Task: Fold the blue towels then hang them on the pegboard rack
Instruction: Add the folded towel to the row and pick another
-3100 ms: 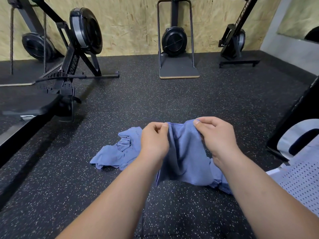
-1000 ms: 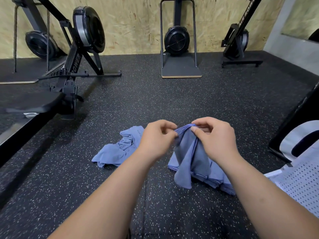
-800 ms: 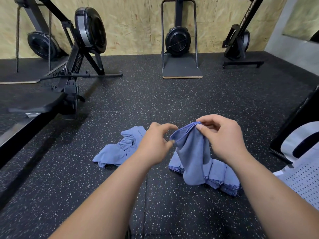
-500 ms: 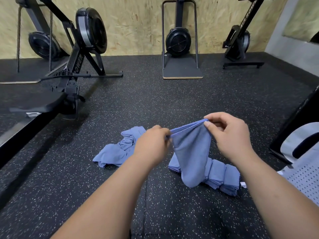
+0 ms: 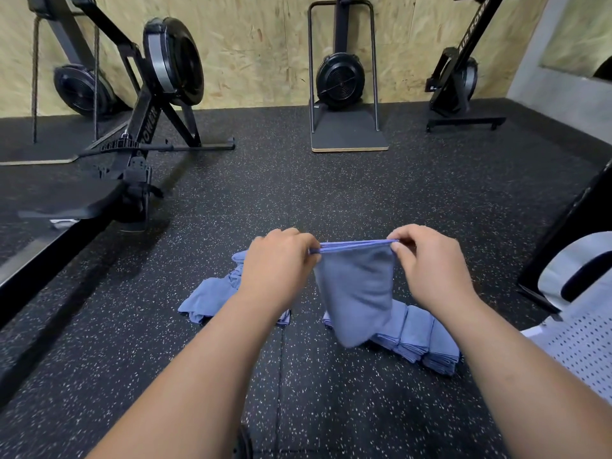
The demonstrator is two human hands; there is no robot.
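From the head camera, the only view, the hands have drawn apart since half a second ago: a second back they were almost touching over a bunched fold, and now the doubled top edge of the held towel runs taut and nearly level between them. Three seconds ago the same cloth hung as a wider, looser sheet, so it has likely taken at least one more fold and is being pulled square. I judge this towel close to done and ready to join the others. The left hand pinches the left end of that edge with curled fingers, and the right hand pinches the right end between thumb and fingertips, so both are closed on the cloth. The towel hangs straight down from the two grips, above the near middle of the speckled floor, with its lower corner dangling in front of the folded stack. Whether it touches the stack I cannot tell. That stack lies on the floor below the right wrist. A crumpled heap of unfolded towels lies partly behind the left forearm, so folding is not finished. A white perforated panel, probably the pegboard rack, shows at the floor's right edge with nothing visibly hung on it.
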